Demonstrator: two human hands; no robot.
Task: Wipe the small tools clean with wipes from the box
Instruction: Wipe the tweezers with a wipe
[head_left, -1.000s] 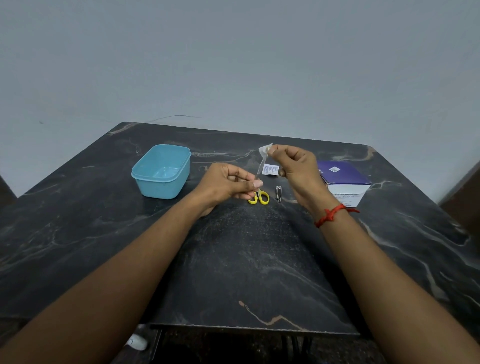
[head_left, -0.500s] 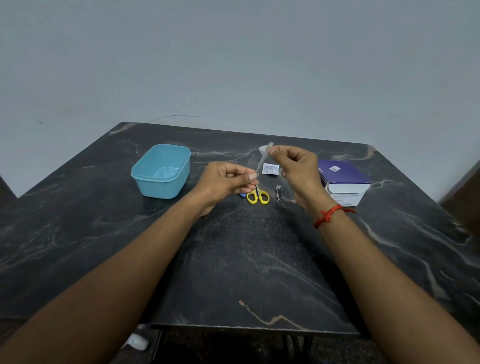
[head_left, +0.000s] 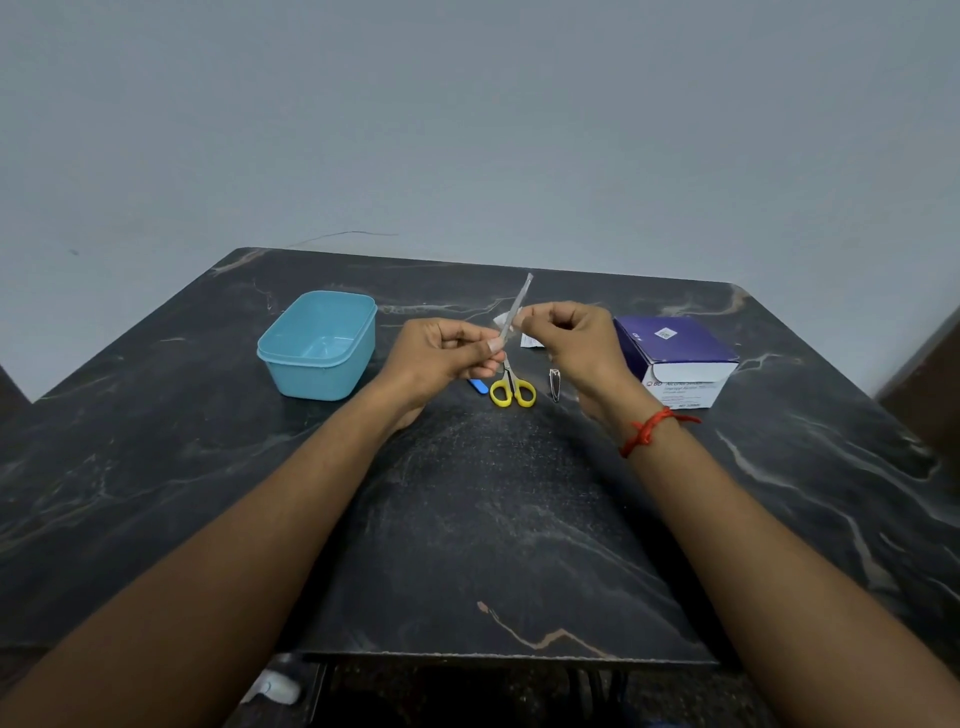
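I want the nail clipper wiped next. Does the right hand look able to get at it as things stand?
Probably yes. The nail clipper lies bare on the table beside the right hand, with nothing over it. That hand pinches a wipe round a slim tool though, so few fingers are free.

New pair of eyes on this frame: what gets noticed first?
Both hands meet above the middle of the dark marble-patterned table: the left hand holds a slim silver metal tool pointing up and away, and the right hand pinches a small white wipe against it. An open light blue plastic tub sits to the left, a purple and white cardboard box to the right, with yellow-handled scissors lying between.
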